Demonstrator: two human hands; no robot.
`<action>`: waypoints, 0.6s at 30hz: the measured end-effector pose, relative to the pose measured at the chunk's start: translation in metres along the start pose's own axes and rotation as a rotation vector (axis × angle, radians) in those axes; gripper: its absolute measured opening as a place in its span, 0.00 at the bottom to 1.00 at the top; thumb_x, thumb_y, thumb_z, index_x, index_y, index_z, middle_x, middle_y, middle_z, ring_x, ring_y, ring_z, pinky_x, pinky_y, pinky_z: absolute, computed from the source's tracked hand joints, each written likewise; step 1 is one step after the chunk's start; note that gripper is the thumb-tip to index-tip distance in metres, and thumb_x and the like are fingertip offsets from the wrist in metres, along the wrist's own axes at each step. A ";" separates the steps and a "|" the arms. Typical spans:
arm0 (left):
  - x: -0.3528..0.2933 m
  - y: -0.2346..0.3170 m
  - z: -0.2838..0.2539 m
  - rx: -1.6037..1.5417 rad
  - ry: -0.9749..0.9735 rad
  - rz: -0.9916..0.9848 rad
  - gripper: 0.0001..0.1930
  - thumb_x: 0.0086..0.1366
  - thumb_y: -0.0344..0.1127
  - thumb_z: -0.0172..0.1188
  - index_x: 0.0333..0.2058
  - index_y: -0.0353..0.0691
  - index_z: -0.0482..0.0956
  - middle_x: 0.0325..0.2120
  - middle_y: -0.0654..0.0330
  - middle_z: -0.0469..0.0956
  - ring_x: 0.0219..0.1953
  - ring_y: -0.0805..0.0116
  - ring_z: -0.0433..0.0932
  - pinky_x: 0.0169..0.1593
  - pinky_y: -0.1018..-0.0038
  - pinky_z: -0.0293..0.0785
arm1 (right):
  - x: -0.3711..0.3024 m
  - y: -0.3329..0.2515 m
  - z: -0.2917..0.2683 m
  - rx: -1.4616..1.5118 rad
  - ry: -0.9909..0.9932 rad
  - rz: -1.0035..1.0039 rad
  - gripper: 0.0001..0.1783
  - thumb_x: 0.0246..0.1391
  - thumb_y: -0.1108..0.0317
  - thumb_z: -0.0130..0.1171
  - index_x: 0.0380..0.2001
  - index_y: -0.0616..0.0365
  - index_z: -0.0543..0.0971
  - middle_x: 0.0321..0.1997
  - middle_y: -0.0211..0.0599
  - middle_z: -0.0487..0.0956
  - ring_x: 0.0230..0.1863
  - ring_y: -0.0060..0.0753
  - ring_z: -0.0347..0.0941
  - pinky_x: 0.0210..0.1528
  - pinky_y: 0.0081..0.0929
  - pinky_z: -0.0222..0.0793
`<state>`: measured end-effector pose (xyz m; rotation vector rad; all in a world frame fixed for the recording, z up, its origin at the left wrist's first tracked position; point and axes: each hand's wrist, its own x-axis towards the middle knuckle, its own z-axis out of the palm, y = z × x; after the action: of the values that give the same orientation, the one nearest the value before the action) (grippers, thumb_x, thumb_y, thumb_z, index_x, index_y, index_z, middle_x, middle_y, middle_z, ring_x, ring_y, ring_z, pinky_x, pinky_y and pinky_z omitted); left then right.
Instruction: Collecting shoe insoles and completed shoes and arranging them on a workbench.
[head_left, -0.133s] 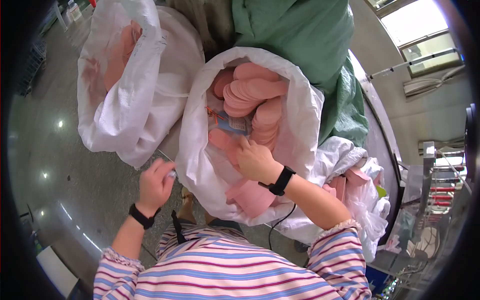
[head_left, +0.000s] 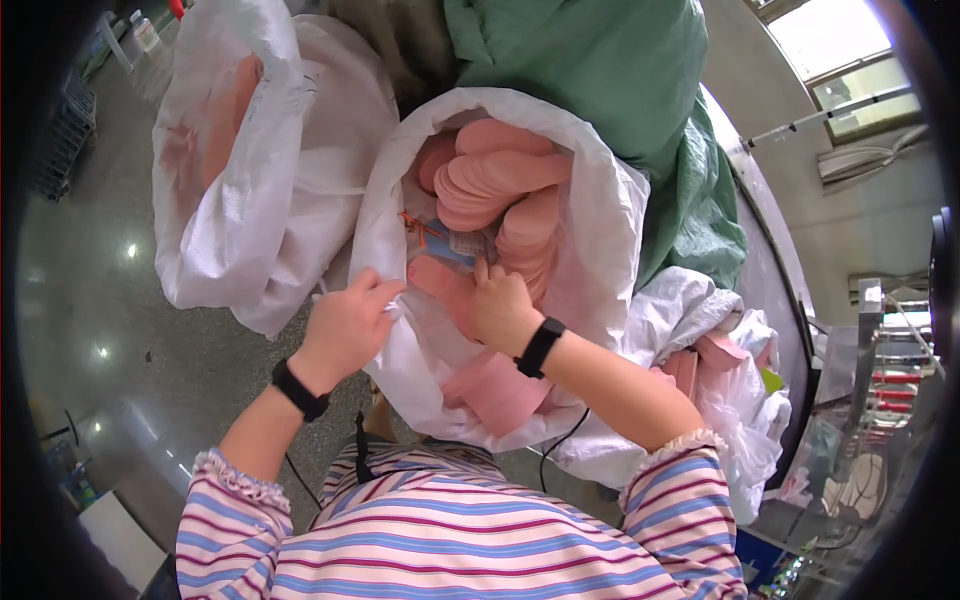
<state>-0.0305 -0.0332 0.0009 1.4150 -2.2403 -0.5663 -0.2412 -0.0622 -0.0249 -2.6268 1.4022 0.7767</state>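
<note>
A white woven sack (head_left: 620,230) stands wide open in front of me, holding stacks of pink insoles (head_left: 490,185). Inside it, my right hand (head_left: 500,308) is closed on a small stack of pink insoles (head_left: 437,283) lying toward the sack's left side. At the sack's left rim is my left hand (head_left: 348,325), its fingers drawn together. Something small and whitish shows at its fingertips, too unclear to name. More pink pieces (head_left: 505,395) lie at the near side of the sack. Beyond the right hand are an orange string (head_left: 418,230) and a bluish packet (head_left: 440,243).
Another white sack (head_left: 250,230) with pink pieces stands at the left. Green cloth (head_left: 590,90) is heaped behind. White plastic bags (head_left: 735,420) with pink pieces lie at the right, beside a table edge (head_left: 765,240). A black cable (head_left: 550,455) hangs near me.
My left hand has moved up and right to the sack's left rim. The right hand stays at the pink insoles. The whole view has shifted slightly.
</note>
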 end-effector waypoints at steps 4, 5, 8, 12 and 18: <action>0.007 0.040 0.029 -0.032 -0.140 0.056 0.14 0.49 0.33 0.54 0.38 0.42 0.73 0.29 0.57 0.70 0.25 0.56 0.74 0.27 0.64 0.71 | 0.008 -0.005 0.019 0.005 -0.109 0.001 0.21 0.46 0.62 0.49 0.45 0.54 0.75 0.61 0.57 0.55 0.36 0.36 0.76 0.26 0.27 0.69; 0.006 0.043 0.034 -0.032 -0.145 0.055 0.14 0.49 0.33 0.54 0.38 0.42 0.73 0.29 0.57 0.70 0.25 0.56 0.74 0.27 0.64 0.71 | 0.010 -0.004 0.020 0.024 -0.137 0.013 0.20 0.47 0.64 0.49 0.46 0.54 0.75 0.63 0.55 0.52 0.36 0.35 0.76 0.21 0.27 0.68; -0.004 0.048 0.040 -0.042 -0.202 -0.013 0.16 0.49 0.34 0.55 0.39 0.42 0.72 0.29 0.58 0.70 0.25 0.57 0.74 0.28 0.64 0.71 | 0.009 -0.002 0.022 0.013 -0.117 0.013 0.19 0.47 0.65 0.49 0.44 0.54 0.76 0.62 0.55 0.54 0.35 0.34 0.76 0.20 0.26 0.68; -0.013 0.044 0.039 -0.058 -0.189 -0.085 0.18 0.47 0.32 0.55 0.41 0.39 0.71 0.35 0.56 0.69 0.27 0.55 0.74 0.29 0.64 0.72 | 0.004 -0.003 0.010 0.011 -0.062 -0.062 0.16 0.46 0.65 0.50 0.39 0.53 0.79 0.60 0.55 0.57 0.35 0.34 0.76 0.21 0.27 0.69; -0.009 0.019 0.059 0.100 -0.003 -0.102 0.24 0.46 0.29 0.55 0.46 0.33 0.67 0.50 0.54 0.62 0.29 0.55 0.76 0.30 0.65 0.73 | 0.011 -0.036 0.020 0.154 0.220 -0.307 0.16 0.41 0.65 0.51 0.34 0.64 0.76 0.54 0.62 0.62 0.26 0.35 0.76 0.19 0.26 0.69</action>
<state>-0.0739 -0.0115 -0.0388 1.5862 -2.2364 -0.4957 -0.2159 -0.0440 -0.0534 -2.7724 1.0104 0.3398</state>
